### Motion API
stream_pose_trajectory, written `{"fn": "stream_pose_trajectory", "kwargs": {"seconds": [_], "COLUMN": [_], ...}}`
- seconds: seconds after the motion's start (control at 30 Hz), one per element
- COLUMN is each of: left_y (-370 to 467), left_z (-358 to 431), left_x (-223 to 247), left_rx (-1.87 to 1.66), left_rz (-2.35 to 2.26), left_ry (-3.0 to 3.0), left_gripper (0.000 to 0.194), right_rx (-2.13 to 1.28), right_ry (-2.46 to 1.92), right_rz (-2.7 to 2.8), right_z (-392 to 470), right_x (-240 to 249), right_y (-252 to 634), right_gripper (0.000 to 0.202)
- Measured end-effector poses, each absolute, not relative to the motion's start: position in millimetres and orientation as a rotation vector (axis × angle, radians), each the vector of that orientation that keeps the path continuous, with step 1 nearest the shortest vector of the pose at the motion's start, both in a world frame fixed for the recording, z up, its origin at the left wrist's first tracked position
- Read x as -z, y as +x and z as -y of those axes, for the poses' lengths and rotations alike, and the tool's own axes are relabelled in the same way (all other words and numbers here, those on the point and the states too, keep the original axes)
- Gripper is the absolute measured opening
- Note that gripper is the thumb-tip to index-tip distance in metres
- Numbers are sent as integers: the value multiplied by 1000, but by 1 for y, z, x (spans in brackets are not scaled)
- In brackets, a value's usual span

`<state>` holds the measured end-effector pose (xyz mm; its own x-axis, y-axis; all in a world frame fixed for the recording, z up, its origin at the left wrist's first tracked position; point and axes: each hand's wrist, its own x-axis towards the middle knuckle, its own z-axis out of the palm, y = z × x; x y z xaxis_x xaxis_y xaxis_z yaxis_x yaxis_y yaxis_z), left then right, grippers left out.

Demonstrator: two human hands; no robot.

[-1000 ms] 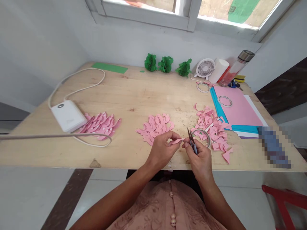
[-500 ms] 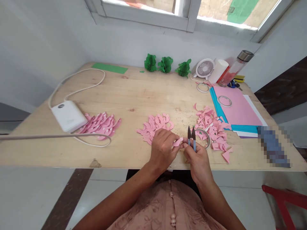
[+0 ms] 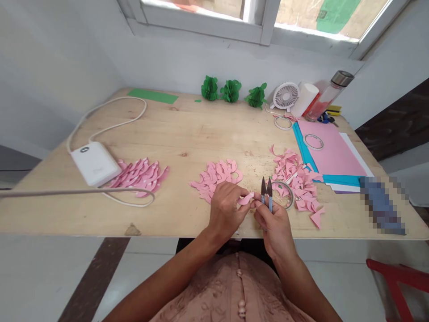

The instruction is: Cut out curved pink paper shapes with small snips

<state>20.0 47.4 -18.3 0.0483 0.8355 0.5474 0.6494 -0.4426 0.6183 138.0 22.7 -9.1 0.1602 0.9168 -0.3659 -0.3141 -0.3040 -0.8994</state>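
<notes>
My left hand (image 3: 228, 206) is closed on a small curved strip of pink paper (image 3: 246, 199), with its fingertips close to those of my right hand. In my right hand (image 3: 273, 220) sits a pair of thread snips (image 3: 267, 193), blades pointing away from me and apart. Whether the right fingertips also touch the strip's end, I cannot tell. Just beyond my left hand lies a pile of wavy pink paper cut-outs (image 3: 219, 172). A roll of tape (image 3: 288, 197) rests right of the snips, against a heap of pink paper scraps (image 3: 298, 176).
More pink cut-outs (image 3: 144, 174) lie left beside a white power bank (image 3: 96, 163) with a looping cable. Green paper shapes (image 3: 231, 91), a small fan (image 3: 286, 95) and a bottle (image 3: 326, 98) stand along the back. Coloured sheets (image 3: 335, 156) lie right, near a blurred-out item (image 3: 382, 205).
The pink strip has shifted slightly left and turned a little between my fingers. My right hand and the snips have moved very slightly left. The piles look unchanged.
</notes>
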Motion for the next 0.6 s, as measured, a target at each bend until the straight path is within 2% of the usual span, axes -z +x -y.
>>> {"fn": "stream_pose_trajectory", "kwargs": {"seconds": [0.17, 0.4, 0.6], "left_y": [20, 16, 18], "left_z": [-45, -49, -49], "left_x": [13, 4, -6], "left_rx": [-1314, -1146, -1065], "left_rz": [-1503, -1323, -1156], "left_ry": [1991, 1130, 794], "left_gripper": [5, 7, 9], "right_rx": [-1416, -1337, -1318], "right_ry": [-1317, -1344, -1365], "right_rz": [612, 605, 702], "right_z": [-23, -24, -26], "right_x": [8, 8, 8], "right_y": [137, 142, 139], "right_gripper": [34, 39, 31]}}
